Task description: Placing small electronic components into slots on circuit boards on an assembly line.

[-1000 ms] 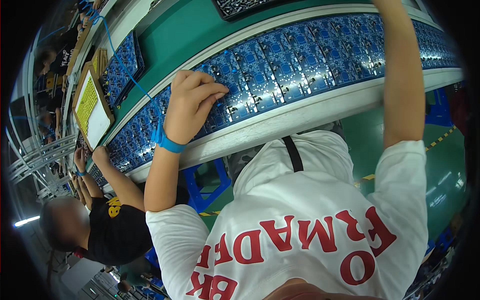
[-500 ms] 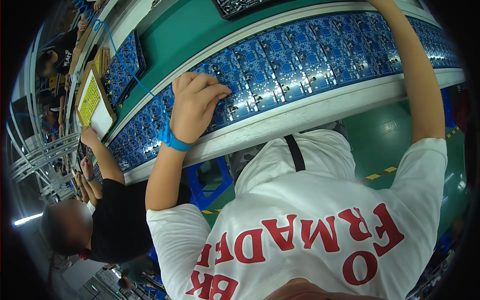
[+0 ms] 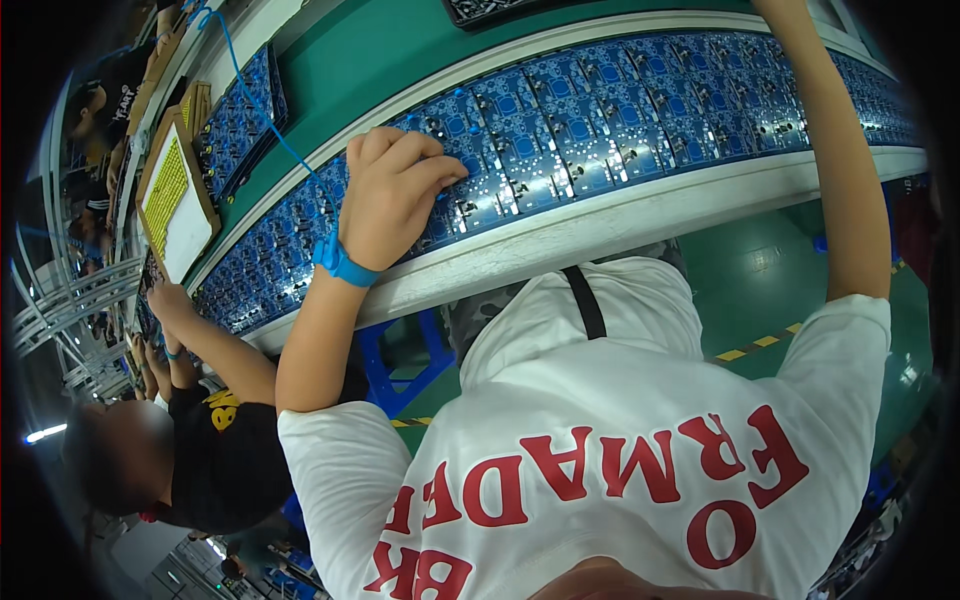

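Observation:
My left hand (image 3: 395, 195) is over a long row of blue circuit boards (image 3: 590, 120), its fingers curled and thumb and fingertips pinched close to one board's surface. Whatever lies between the fingertips is too small or hidden to make out. Round that wrist sits a blue wrist strap (image 3: 342, 264), from which a thin blue cord (image 3: 262, 112) runs up to the far left. Small blue parts (image 3: 475, 129) stand on the board just beyond the pinched fingers. My right forearm (image 3: 845, 180) stretches across the boards' right end to the top edge, where the hand is cut off.
A pale rail (image 3: 600, 212) borders the boards on my side. Beyond them, on the green surface, is a black tray of small parts (image 3: 500, 12). Left are stacked boards (image 3: 240, 125) and a box with yellow parts (image 3: 172, 195); a co-worker's arm (image 3: 215, 340) reaches beside it.
The view has shifted slightly. My left hand keeps its pinch over nearly the same board spot, and my right arm still reaches out past the top edge. The co-worker's arm and head have moved a little left.

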{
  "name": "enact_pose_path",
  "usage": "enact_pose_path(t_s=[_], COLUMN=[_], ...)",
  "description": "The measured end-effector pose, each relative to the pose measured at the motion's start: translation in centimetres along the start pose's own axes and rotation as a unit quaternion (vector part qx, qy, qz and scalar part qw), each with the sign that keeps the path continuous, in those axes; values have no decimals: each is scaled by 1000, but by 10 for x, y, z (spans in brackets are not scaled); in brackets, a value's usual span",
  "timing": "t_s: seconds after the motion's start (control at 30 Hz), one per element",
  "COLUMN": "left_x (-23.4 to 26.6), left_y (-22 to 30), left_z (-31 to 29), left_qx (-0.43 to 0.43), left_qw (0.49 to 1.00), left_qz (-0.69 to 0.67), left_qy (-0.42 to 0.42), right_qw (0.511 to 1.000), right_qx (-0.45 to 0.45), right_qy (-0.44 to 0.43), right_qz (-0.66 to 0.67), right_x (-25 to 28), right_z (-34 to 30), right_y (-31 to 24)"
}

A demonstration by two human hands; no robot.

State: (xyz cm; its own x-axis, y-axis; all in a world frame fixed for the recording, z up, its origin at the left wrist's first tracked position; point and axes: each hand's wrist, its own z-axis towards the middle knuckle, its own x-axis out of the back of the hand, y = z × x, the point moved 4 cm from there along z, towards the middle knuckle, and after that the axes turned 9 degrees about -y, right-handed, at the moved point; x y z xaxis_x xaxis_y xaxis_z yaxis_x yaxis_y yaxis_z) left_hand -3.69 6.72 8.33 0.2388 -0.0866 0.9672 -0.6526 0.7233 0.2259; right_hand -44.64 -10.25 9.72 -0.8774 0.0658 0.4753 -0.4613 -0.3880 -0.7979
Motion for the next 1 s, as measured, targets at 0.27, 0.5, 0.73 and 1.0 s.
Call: enact_pose_path(t_s=[0.27,0.5,0.73,1.0], left_x=[-1,-3,-4,-2], left_y=[0,-5,-3,2], left_z=[0,2,1,7], left_qx=[-17,-25,-35,-29], left_qw=[1000,999,999,999], left_qz=[8,-18,-18,-21], left_qy=[12,20,11,16], right_qw=[990,988,985,940], right_qx=[-10,-23,-96,333], right_qy=[-64,-107,-141,-71], right_qz=[122,108,8,-2], right_x=[-40,-58,-62,-56], right_z=[-44,-63,-81,-93], right_y=[-64,-82,-93,-65])
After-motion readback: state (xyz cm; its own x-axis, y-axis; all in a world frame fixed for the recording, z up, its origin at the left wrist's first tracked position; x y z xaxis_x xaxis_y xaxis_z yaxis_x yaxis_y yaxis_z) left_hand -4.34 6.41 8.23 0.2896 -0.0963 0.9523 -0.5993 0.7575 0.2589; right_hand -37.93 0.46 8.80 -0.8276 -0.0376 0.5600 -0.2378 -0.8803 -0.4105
